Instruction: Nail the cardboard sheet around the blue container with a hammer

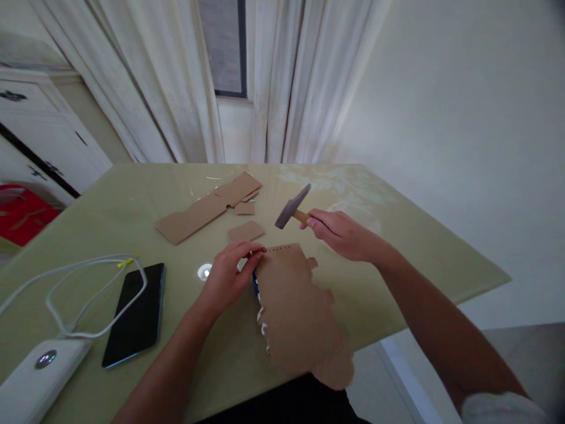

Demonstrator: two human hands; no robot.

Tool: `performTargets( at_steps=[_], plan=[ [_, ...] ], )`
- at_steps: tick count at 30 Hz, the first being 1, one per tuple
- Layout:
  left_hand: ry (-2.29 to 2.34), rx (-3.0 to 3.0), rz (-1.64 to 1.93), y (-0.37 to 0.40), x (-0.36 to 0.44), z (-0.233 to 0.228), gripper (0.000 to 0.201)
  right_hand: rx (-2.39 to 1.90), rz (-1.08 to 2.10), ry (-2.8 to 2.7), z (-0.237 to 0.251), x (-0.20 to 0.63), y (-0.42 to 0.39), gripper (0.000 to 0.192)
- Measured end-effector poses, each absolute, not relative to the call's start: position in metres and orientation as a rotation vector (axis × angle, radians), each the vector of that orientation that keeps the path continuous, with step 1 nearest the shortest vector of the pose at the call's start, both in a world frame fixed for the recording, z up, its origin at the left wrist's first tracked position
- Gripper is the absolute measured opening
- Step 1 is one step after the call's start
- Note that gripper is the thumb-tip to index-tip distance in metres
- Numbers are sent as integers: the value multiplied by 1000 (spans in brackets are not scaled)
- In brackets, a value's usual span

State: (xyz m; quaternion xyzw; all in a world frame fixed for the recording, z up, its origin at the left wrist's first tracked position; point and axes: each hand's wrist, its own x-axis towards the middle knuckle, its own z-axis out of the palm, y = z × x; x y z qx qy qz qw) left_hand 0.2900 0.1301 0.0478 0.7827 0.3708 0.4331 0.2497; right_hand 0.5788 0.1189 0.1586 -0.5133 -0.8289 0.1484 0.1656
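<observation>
My right hand (338, 232) grips a hammer (291, 207) by its wooden handle. The dark metal head is raised above the table, to the right of my left hand and apart from the cardboard. My left hand (233, 271) has thumb and index finger pinched at the far left corner of a brown cardboard piece (295, 312). A tiny dark thing shows at those fingertips, too small to name. Along the cardboard's far edge runs a row of small dark dots. White, lumpy bits and something blue stick out along its left side, and its right edge is jagged.
Cardboard offcuts (198, 215) lie farther back on the glossy table (379, 294). To the left are a dark-screened phone (135, 318), a white cable (62, 294) looping over it, and a white power bank (48, 377). Curtains (172, 82) hang behind the table.
</observation>
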Motion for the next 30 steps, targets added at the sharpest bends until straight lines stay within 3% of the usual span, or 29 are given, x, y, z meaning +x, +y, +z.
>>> performTargets(
  at_steps=[7,30],
  plan=[
    [1004,2137,1170,130,290,49,13,-1385,322,-2695,194,552,99,40],
    [991,2118,1161,129,290,50,14,-1351,408,-2555,181,540,103,36]
  ],
)
